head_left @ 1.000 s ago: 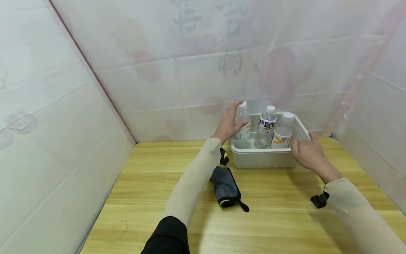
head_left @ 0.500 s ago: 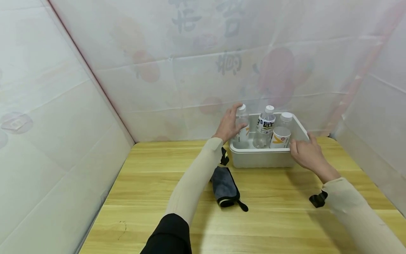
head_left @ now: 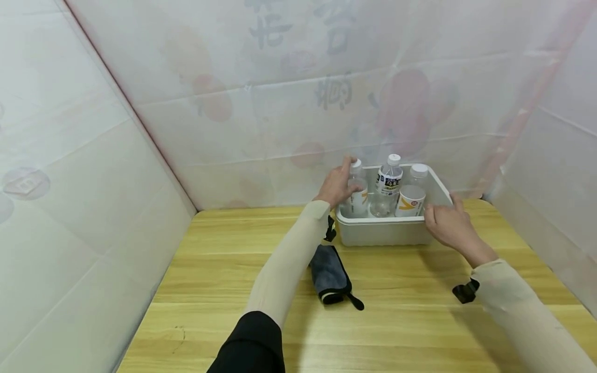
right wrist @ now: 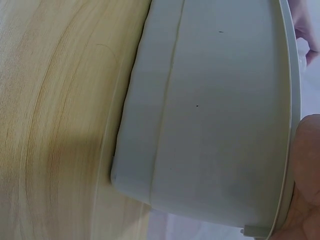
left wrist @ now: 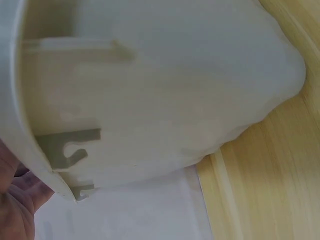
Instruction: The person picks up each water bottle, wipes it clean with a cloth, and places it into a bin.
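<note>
A white plastic bin (head_left: 382, 234) stands at the back of the wooden table (head_left: 224, 280). Three clear bottles with white caps stand inside it. My left hand (head_left: 337, 185) grips the leftmost bottle (head_left: 358, 197) just below its cap, with the bottle's base down inside the bin. My right hand (head_left: 443, 221) holds the bin's front right corner, fingers over the rim. The left wrist view shows the bin's outer wall (left wrist: 160, 100) and a bit of my left hand (left wrist: 15, 200). The right wrist view shows the bin's side (right wrist: 210, 115) with my right hand (right wrist: 306, 170) at its rim.
A rolled dark grey cloth (head_left: 330, 274) with a black strap lies on the table below my left forearm. White sheet walls (head_left: 93, 155) close in the table on the left, back and right.
My left hand has lowered the leftmost bottle deeper into the bin. My right hand has stayed on the bin's corner.
</note>
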Tool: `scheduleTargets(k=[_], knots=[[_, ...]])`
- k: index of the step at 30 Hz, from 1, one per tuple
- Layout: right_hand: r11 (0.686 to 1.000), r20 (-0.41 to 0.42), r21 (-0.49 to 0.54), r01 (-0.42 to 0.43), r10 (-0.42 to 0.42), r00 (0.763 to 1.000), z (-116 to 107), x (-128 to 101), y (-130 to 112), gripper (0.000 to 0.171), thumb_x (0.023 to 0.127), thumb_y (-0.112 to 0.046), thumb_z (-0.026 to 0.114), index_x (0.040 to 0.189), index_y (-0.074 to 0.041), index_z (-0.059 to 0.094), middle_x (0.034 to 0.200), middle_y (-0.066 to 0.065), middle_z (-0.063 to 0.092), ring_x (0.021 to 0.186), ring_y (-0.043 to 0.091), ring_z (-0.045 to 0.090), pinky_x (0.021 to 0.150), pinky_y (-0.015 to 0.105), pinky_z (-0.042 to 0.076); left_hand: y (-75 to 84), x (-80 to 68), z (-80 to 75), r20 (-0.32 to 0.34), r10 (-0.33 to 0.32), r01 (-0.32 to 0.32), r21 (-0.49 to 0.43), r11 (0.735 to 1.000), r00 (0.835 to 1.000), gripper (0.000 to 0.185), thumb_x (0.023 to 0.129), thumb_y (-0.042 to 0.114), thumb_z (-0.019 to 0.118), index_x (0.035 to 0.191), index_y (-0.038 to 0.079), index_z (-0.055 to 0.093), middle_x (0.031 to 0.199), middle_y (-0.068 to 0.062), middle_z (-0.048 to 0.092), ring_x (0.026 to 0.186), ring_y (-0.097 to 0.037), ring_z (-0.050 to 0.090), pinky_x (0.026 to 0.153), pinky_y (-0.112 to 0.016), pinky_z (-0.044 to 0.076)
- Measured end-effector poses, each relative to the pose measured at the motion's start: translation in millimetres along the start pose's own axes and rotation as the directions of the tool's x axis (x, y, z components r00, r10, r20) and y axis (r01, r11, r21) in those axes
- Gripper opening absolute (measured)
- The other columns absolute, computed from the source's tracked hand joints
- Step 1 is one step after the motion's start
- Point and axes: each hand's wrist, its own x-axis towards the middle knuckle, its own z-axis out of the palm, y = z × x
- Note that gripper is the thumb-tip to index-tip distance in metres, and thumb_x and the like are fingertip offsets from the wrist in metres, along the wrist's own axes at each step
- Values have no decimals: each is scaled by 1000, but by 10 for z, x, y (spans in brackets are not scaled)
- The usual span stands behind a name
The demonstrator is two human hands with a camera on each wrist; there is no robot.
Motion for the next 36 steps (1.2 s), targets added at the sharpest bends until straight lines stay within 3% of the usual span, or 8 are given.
scheduleTargets(k=[8,18,23,31,36], knots=[[999,-10,-17,39,-40,999,3,-33,-27,50,105,-18,25,63,-7,49,81,28,69,109,58,57,116,67,20,-13,-17,6,49,19,-22,53,998,999,68,91,32,75,142,19,33,123,-11,71,106,-23,70,90,-31,58],[997,-44,-12,78,-78,996,25,-43,-64,50,105,-16,25,61,-7,47,75,26,68,102,57,61,117,66,18,-40,-35,5,82,14,-27,159,987,997,62,90,29,76,135,18,36,124,-10,73,110,-24,71,96,-32,57],[995,-61,-18,100,-101,993,28,-40,-63,50,105,-14,25,60,-8,47,68,22,66,98,56,62,115,67,18,-44,-44,-19,96,-5,-7,125,992,995,60,92,27,74,137,18,35,126,-11,71,113,-24,71,96,-33,57],[994,-36,-17,105,-106,994,5,-21,-35,49,105,-14,24,62,-7,48,70,22,66,98,56,62,116,68,17,-9,-30,-55,146,-70,56,100,993,987,65,95,27,71,147,24,33,142,-13,54,124,-26,60,102,-37,55],[996,12,-15,91,-91,996,-8,-24,-10,49,105,-15,23,65,-7,48,75,24,68,102,56,61,117,68,15,11,-50,-38,143,-60,41,129,991,988,70,96,28,71,152,26,31,149,-13,49,132,-26,55,106,-38,53]])
